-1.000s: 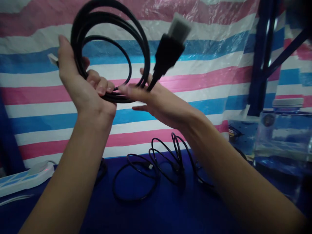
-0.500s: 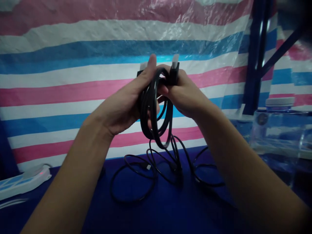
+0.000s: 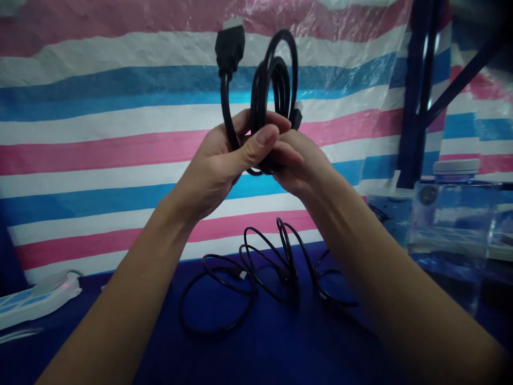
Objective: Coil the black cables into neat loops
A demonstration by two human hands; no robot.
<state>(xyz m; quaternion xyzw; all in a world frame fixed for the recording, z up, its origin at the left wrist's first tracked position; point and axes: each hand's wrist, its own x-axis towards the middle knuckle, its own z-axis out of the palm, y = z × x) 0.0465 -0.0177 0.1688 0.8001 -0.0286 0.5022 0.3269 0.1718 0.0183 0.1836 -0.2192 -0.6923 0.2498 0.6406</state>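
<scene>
A coiled black HDMI cable [image 3: 259, 91] is held up in front of the striped sheet. My left hand [image 3: 228, 155] is closed on the lower part of the coil, thumb across the front. From that hand one plug [image 3: 230, 48] with a pale cap sticks up at the coil's left. My right hand [image 3: 302, 155] grips the coil from the right, its fingers partly hidden behind my left hand and the loops. The other plug [image 3: 296, 116] shows just above the right hand. Below, more black cables [image 3: 218, 326] lie in loose loops on the dark blue table [image 3: 256, 358].
A white power strip [image 3: 44, 299] with a red light lies at the left. On the right stands a large clear bottle [image 3: 452, 224] with a white lid. Behind are the striped plastic sheet [image 3: 100, 160] and a dark blue metal post [image 3: 417, 107].
The coil has turned over: its loops hung below my hands and now stand above them. One plug has risen high on the left. The cables on the table stay put.
</scene>
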